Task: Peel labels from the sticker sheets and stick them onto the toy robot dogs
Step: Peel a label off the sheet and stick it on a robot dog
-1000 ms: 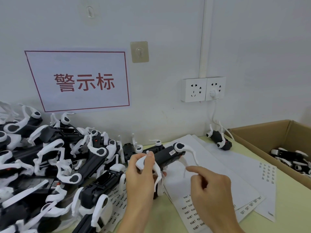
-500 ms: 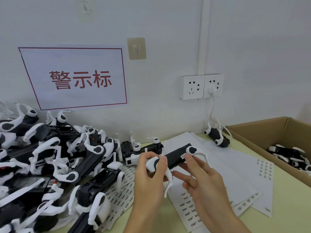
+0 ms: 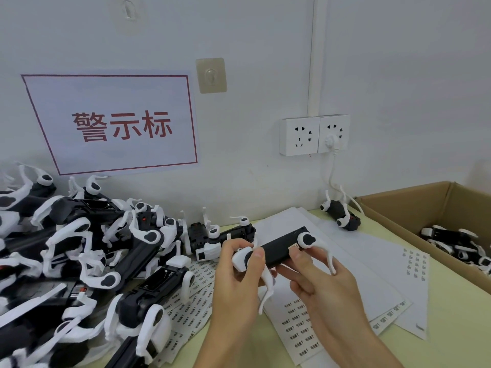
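I hold a black toy robot dog (image 3: 276, 249) with white legs above the table, lying sideways. My left hand (image 3: 236, 277) grips its near end, fingers curled round a white leg joint. My right hand (image 3: 316, 277) holds the dog's far end from below, and its thumb presses a small label (image 3: 293, 247) on the black side. White sticker sheets (image 3: 300, 322) with rows of small labels lie under my hands. More sticker sheets (image 3: 191, 298) lie partly under the pile on the left.
A big pile of black-and-white robot dogs (image 3: 79, 256) fills the left side. One dog (image 3: 340, 215) lies by the wall under the power sockets (image 3: 314, 135). A cardboard box (image 3: 414, 205) at the right holds several dogs. A red-lettered sign (image 3: 117, 123) hangs on the wall.
My right hand came from beside the dog up to its black side and its thumb now presses a label there. My left hand kept its grip and lowered the dog slightly.
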A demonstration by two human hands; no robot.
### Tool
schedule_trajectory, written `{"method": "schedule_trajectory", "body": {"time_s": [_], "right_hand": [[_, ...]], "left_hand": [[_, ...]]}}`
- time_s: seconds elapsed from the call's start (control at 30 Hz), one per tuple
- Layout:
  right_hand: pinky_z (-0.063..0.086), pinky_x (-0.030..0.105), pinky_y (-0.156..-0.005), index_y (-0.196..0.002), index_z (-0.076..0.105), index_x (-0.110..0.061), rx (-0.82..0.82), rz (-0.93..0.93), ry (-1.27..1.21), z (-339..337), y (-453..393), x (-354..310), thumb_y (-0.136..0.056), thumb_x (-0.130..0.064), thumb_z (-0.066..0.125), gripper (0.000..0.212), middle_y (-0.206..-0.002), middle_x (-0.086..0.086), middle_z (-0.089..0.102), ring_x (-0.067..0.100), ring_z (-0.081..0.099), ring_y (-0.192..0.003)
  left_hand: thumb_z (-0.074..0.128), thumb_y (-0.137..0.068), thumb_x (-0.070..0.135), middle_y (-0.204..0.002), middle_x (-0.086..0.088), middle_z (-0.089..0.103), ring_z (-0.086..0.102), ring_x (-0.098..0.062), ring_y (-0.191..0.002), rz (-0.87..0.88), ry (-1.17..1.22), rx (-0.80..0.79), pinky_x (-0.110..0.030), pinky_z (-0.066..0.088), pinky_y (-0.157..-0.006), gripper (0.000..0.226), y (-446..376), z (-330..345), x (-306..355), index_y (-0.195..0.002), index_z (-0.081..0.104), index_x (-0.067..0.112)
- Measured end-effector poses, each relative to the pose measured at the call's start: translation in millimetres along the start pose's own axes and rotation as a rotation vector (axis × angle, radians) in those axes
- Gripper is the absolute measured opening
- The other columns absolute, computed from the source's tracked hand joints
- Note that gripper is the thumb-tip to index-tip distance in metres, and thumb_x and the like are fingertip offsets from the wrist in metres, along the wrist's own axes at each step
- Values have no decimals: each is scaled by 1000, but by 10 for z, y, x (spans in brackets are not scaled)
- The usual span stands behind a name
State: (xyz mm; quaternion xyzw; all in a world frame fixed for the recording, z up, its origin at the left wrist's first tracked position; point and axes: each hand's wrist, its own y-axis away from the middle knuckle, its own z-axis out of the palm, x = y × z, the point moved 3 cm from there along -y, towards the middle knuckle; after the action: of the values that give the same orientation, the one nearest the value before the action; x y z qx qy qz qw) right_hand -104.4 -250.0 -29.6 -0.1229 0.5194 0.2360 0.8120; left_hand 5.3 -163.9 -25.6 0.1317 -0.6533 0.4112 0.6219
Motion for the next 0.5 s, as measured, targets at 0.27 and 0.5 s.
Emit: {"method": "schedule_trajectory", "body": {"time_s": [0.27, 0.5], "right_hand": [[48, 37, -78, -111, 59, -11, -2, 4, 22, -35, -6, -10, -61, -29, 82, 58, -91, 13, 78, 26, 77, -85], [46, 37, -78, -106, 62, -10, -20, -17, 82, -58, -39, -60, -78, -26, 78, 36, -91, 12, 78, 27, 76, -85]], "left_hand": [[61, -98, 22, -69, 6, 63, 65, -11, -64, 44, -77, -72, -18, 49, -60, 11, -27, -29, -28, -102, 55, 14], [60, -84, 42, -68, -2, 61, 65, -13, -61, -35, 4, -16, -18, 49, -57, 36, -16, 15, -9, -101, 56, 10]]}}
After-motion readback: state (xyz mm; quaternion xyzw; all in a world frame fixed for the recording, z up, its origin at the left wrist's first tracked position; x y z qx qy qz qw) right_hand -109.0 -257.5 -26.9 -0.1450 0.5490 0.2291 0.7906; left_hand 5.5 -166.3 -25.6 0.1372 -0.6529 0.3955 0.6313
